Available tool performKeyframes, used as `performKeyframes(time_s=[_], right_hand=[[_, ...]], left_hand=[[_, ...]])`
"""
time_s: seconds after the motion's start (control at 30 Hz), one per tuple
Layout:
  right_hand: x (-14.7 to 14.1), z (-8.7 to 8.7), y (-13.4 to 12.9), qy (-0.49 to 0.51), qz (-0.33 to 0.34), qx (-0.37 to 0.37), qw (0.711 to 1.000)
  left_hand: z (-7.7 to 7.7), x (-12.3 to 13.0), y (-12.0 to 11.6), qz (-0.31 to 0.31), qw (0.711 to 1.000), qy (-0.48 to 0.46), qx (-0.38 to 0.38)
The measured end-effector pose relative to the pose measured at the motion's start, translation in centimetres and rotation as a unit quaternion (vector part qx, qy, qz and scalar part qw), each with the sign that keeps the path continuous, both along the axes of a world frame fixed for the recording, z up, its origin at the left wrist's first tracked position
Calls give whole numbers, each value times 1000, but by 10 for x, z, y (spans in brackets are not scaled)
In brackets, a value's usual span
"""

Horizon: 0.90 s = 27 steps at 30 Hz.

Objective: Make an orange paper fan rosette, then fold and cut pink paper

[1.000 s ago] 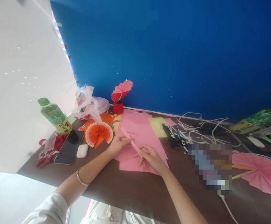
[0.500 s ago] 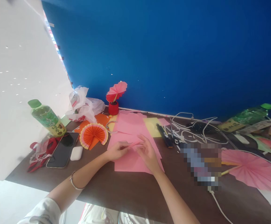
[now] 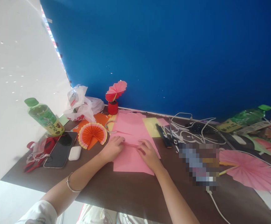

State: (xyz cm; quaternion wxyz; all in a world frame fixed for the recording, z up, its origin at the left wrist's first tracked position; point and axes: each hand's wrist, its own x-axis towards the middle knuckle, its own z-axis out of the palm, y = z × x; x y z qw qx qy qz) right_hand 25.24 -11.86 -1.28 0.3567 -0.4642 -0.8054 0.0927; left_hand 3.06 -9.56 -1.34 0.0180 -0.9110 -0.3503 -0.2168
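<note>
A narrow folded strip of pink paper [image 3: 131, 144] stretches between my two hands, just over larger pink sheets [image 3: 131, 163] on the dark table. My left hand [image 3: 113, 149] is closed on the strip's left end, back of the hand upward. At the other end, my right hand [image 3: 148, 154] pinches the strip between curled fingers and thumb. A pleated orange fan [image 3: 92, 136] with a yellow and pink edge lies left of the sheets. Behind them, a pink pleated paper flower [image 3: 116, 91] stands in a small red pot [image 3: 112, 108].
On the left are a green-capped bottle [image 3: 44, 118], a phone [image 3: 62, 149], a white earphone case [image 3: 75, 153] and a plastic bag [image 3: 84, 105]. A black cutter [image 3: 163, 136], tangled white cables [image 3: 203, 130] and a large pink fan [image 3: 249, 168] lie on the right.
My left hand has turned over, its back now facing up. The strip has gone from tilted to nearly level and lower over the sheets. My right hand stays at its right end.
</note>
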Motion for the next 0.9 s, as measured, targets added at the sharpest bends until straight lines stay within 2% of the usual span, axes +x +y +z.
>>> performKeyframes(time_s=[0.1,0.23,0.5,0.77,0.9], right_hand=[[-1,0,1,-24,-35,37,998],[-1,-2,4,-29,-51,18,998],[0,-10,11,-45,-48,-3,998],[2,-8,8,-86,-3,-39,996],[-2,-6,7,-141,-14,-29,989]], left_hand=[[0,-1,2,1,1000,10,12],[-3,-3,6,1,1000,-11,18],[-8,-2,11,50,997,-34,-47],[-2,-3,10,15,999,37,-25],[3,-3,10,15,994,100,-47]])
